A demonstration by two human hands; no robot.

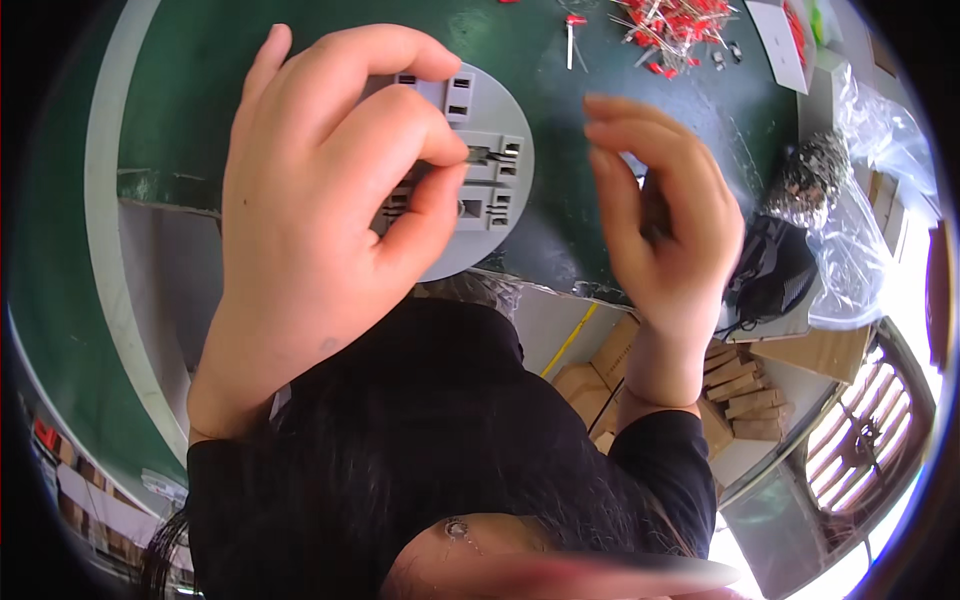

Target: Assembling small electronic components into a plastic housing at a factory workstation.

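My left hand (335, 170) is over a round grey disc fixture (510, 105) on the green table. Its thumb and forefinger are pinched together beside a slotted grey block (508, 170) that has small metal pieces in it. Whatever lies between those fingertips is too small to make out. To the right of the disc, my right hand (665, 190) is raised off the table with curled fingers. Its thumb tip comes close against the fingertips, and anything in that pinch is hidden. The left hand covers much of the disc.
A heap of red parts with thin metal leads (680, 25) lies at the far right of the green table (560, 200). One loose red part (572, 40) is left of it. Clear plastic bags (850, 250) and cardboard pieces (745, 395) are at the right.
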